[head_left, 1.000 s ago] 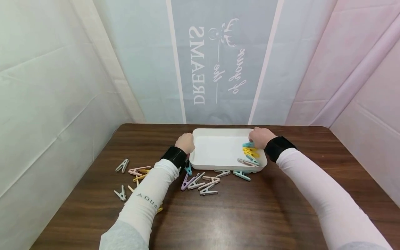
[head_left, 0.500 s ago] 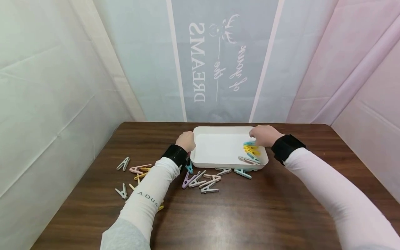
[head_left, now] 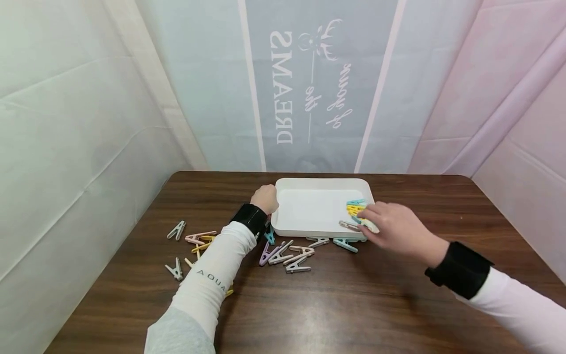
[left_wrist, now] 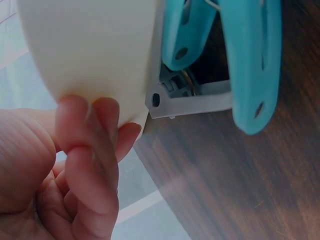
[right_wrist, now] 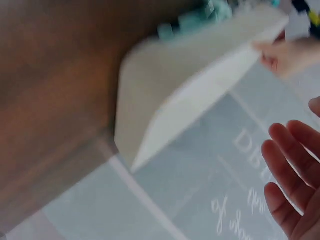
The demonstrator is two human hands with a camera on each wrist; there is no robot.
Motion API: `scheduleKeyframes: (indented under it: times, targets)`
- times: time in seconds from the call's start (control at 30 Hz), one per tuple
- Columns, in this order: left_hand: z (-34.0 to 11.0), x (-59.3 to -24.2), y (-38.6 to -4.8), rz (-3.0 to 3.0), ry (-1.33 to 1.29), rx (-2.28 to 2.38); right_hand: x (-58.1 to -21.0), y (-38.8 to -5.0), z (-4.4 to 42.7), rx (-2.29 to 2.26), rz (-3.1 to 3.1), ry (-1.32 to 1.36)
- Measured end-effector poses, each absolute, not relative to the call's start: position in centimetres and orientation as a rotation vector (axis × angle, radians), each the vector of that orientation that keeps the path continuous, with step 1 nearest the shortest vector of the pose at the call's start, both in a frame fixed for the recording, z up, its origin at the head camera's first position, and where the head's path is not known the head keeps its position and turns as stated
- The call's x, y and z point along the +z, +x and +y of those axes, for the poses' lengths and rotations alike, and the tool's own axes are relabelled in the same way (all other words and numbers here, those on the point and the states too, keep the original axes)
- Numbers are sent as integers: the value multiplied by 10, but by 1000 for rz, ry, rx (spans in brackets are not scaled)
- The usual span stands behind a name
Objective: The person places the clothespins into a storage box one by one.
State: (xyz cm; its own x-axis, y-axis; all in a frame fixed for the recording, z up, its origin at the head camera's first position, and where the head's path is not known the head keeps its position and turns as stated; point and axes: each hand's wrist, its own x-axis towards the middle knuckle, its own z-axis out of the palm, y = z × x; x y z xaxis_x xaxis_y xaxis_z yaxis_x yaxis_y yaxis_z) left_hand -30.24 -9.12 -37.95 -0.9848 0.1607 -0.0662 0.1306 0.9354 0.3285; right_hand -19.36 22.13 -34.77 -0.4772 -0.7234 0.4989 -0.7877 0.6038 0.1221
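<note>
My left hand (head_left: 265,199) pinches the left rim of a white tray (head_left: 309,232); in the left wrist view its thumb and fingers (left_wrist: 85,125) close on that rim. Beside it a blue clothespin (left_wrist: 250,65) and a grey one (left_wrist: 192,103) lie against the tray's outside. My right hand (head_left: 393,228) hovers over the tray's front right corner, blurred, with fingers (right_wrist: 282,160) relaxed and holding nothing. Inside the tray's right end lie a blue clothespin (head_left: 355,202), yellow clothespins (head_left: 355,209) and a greyish-pink one (head_left: 348,225), partly hidden by that hand.
Along the tray's front lie several clothespins, among them a teal one (head_left: 346,245), a purple one (head_left: 267,254) and a grey one (head_left: 297,266). More, including a pink one (head_left: 199,238), lie left, partly under my left forearm. Fabric walls surround the wooden table (head_left: 336,305).
My right hand has left the tray's back right area and come toward me over its front right corner. A blue clothespin stays where the hand was. The left hand keeps its grip.
</note>
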Motion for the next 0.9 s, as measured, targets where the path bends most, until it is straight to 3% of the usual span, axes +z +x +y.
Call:
scheduleKeyframes:
  times: [0.37,0.9]
  targets:
    - [-90,-380,-301,2990,227,490,-382,-162,215,9,-2601,1172]
    - [-90,-376,-300,3006,218,459,-394,-167,209,21,-2664,1169]
